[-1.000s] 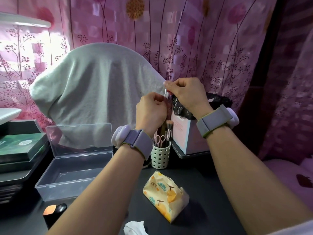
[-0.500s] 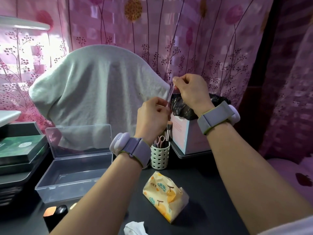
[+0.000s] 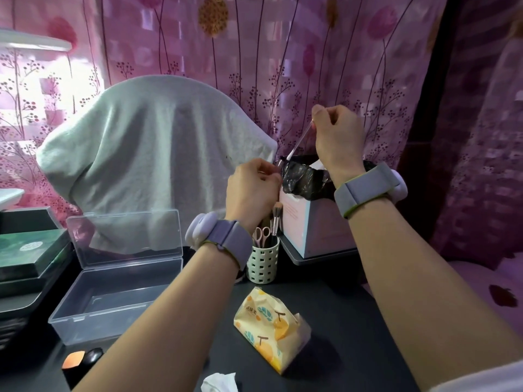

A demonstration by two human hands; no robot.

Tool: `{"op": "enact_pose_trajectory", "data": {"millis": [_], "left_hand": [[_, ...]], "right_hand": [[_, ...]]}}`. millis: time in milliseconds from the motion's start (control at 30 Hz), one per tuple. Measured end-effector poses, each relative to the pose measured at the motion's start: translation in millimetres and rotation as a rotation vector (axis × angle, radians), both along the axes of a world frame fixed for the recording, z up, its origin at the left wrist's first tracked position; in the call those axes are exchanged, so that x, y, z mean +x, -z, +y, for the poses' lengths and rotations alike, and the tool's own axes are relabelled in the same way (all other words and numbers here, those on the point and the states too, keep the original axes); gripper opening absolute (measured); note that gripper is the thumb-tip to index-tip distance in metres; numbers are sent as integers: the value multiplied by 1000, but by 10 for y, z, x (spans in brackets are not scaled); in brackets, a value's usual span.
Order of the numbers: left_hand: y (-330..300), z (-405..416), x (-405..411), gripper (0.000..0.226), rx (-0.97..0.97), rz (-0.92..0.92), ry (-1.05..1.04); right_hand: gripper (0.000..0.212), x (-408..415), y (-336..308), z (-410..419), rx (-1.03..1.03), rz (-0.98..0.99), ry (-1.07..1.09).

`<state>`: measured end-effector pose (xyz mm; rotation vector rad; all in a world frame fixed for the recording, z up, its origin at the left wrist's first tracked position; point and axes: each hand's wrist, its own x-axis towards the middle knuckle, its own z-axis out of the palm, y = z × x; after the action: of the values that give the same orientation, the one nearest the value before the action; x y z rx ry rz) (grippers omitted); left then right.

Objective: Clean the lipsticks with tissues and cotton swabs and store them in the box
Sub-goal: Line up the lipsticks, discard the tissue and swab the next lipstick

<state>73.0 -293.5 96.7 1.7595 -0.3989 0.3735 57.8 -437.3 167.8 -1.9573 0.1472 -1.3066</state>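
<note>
Right hand (image 3: 336, 140) pinches the cotton swab (image 3: 300, 140) up high, tip angled to seven o'clock, toward the lipstick (image 3: 278, 162) gripped in the left hand (image 3: 252, 190), ready for wiping, while the clear box (image 3: 119, 290) waits open at eight o'clock.

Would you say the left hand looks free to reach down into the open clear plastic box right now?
Probably not yet: the left hand is raised and pinching something small, while the right hand holds a cotton swab to it. The clear plastic box lies open, with nothing in the way.
</note>
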Motion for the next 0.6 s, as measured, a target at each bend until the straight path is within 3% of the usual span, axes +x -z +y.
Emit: {"op": "enact_pose_trajectory", "data": {"millis": [600], "left_hand": [[-522,-555,399,10,-172,-165,22]], "right_hand": [[35,-40,-23,-378,27,-114,45]]}}
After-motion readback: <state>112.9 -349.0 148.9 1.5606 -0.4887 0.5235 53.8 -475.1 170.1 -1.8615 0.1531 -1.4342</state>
